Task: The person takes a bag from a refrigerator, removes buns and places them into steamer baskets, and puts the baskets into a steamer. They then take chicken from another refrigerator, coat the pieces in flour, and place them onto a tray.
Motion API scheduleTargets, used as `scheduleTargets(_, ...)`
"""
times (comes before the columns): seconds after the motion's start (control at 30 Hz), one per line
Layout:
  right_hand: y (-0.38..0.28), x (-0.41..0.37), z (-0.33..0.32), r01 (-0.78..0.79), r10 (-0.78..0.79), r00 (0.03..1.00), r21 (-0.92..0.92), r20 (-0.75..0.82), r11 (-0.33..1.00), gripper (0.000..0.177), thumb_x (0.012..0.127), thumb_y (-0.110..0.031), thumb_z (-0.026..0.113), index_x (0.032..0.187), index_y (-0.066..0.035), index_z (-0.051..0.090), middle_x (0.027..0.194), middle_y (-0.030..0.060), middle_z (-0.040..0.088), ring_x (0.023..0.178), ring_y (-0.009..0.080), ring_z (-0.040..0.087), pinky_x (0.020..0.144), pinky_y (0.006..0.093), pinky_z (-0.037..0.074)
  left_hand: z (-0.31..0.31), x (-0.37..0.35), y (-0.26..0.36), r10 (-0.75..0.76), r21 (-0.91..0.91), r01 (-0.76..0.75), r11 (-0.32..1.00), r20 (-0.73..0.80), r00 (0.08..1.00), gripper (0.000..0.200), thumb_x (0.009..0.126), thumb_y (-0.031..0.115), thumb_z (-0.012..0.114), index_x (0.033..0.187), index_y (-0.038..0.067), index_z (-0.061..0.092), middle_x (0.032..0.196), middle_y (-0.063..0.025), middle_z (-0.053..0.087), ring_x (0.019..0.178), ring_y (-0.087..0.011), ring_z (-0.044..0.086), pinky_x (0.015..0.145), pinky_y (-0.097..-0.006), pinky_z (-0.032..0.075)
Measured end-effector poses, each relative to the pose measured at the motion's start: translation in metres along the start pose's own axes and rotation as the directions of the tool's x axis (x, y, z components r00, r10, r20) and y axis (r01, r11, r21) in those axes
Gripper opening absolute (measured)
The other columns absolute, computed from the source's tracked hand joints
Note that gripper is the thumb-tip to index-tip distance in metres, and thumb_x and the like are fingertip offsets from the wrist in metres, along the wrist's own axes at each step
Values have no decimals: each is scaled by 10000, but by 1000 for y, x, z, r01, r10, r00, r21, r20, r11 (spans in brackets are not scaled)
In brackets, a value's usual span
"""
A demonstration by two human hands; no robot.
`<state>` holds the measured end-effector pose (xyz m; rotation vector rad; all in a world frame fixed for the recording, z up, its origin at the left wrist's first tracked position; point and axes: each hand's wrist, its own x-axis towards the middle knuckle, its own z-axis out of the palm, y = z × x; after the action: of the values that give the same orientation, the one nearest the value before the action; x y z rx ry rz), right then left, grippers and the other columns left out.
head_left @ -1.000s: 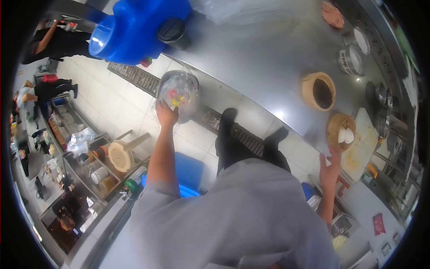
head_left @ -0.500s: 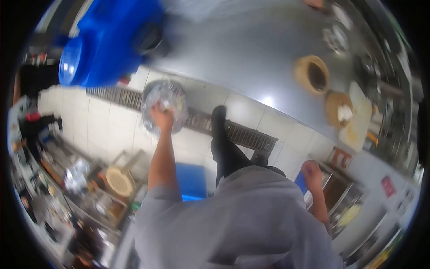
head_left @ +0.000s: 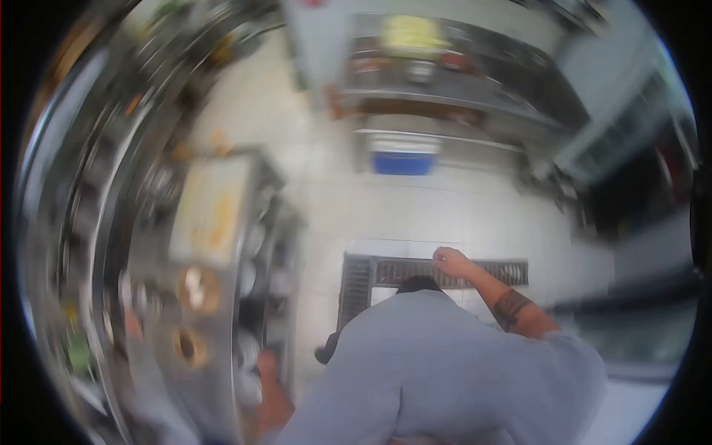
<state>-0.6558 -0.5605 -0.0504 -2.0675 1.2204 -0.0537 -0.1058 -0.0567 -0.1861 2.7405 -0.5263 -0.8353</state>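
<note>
My right hand (head_left: pixel 451 264) hangs over the floor grate (head_left: pixel 404 272) with its fingers curled closed, and nothing is visible in it. My left hand (head_left: pixel 268 366) is low at the left, beside the edge of the steel counter (head_left: pixel 219 363); its fingers are smeared by motion. On that counter lie a stained cutting board (head_left: pixel 208 209), a round wooden-coloured container (head_left: pixel 197 289) with white items inside, and a ring-shaped tan container (head_left: pixel 190 347).
A steel table (head_left: pixel 475 89) at the back bears a tray of yellow food (head_left: pixel 412 35). A blue and white cooler (head_left: pixel 403 154) sits beneath it. Dark equipment (head_left: pixel 630 193) stands at the right. Shelves with bowls (head_left: pixel 248 278) run along the counter's side.
The view has turned sharply to the right, bringing the counter to the left side. My left hand has come away from the plastic-lined bin, which is out of view. My right hand now extends forward.
</note>
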Motion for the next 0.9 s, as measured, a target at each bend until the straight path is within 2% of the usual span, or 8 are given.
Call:
scheduleTargets(0.2, 122, -78, -136, -335, 414, 851, 273, -325, 902, 422, 945, -341, 670, 1218, -19, 663, 1139, 215, 713, 1095, 372, 678, 953, 454, 539, 78, 77, 363, 180, -535, 124, 836, 481, 858, 156, 930, 57, 560, 1017, 46, 689, 824, -78, 678, 638, -165, 657, 477, -321, 480)
scheduleTargets(0.53, 319, -218, -273, -554, 671, 474, 399, -570, 730, 420, 963, -387, 619, 1096, -2, 720, 1057, 231, 736, 996, 427, 700, 904, 485, 552, 247, -17, 821, 585, -207, -656, 726, 687, 431, 199, 964, 172, 620, 1090, 33, 683, 893, -92, 707, 687, -182, 681, 542, -282, 501)
scheduleTargets(0.6, 369, -268, -262, -807, 843, 391, 304, -369, 507, 468, 961, -433, 589, 1027, 2, 748, 1084, 222, 738, 1004, 431, 696, 914, 492, 550, 296, -2, 860, 484, -146, -614, 775, 763, 429, 186, 957, 138, 617, 1089, 24, 680, 906, -98, 718, 691, -192, 690, 535, -283, 509)
scheduleTargets(0.67, 411, -338, -229, -898, 943, 285, 297, -174, 326, 503, 998, -459, 549, 1059, -1, 749, 1113, 229, 729, 1076, 407, 683, 952, 490, 531, 338, 2, 917, 195, -177, -173, 969, 977, 90, 213, 965, 77, 537, 1111, -12, 665, 901, -132, 722, 644, -232, 690, 496, -320, 528)
scheduleTargets(0.7, 448, -382, -175, -881, 962, 246, 387, -121, 274, 493, 983, -462, 565, 1049, -18, 769, 1130, 220, 733, 1098, 394, 683, 974, 485, 523, 356, -7, 932, 470, -593, -678, 434, 791, -391, 253, 974, 113, 526, 1135, -27, 663, 889, -139, 719, 659, -255, 694, 496, -345, 533)
scheduleTargets(0.73, 421, -410, -173, -931, 986, 111, 334, -121, 145, 461, 968, -462, 591, 1068, -56, 785, 1148, 220, 731, 1111, 390, 681, 985, 481, 521, 366, -12, 953, 464, -593, -728, 346, 782, -417, 267, 965, 141, 556, 1113, -43, 680, 899, -160, 722, 744, -277, 712, 530, -438, 551)
scheduleTargets(0.77, 442, -455, -113, -901, 988, -148, 419, -48, -115, 494, 931, -501, 643, 1107, -61, 782, 1168, 216, 728, 1124, 386, 675, 997, 479, 514, 377, -24, 976, 268, -79, -963, 256, 963, -7, 238, 928, 157, 622, 1063, -14, 717, 920, -154, 740, 841, -274, 724, 647, -498, 578)
scheduleTargets(0.9, 394, -445, -148, -849, 996, -85, 523, -9, -67, 525, 899, -508, 692, 1061, -16, 778, 996, 181, 761, 959, 372, 720, 898, 475, 552, 475, -80, 1111, -165, -474, -869, -142, 877, -452, 278, 871, 201, 705, 1108, 59, 740, 991, -110, 758, 891, -256, 727, 808, -439, 582)
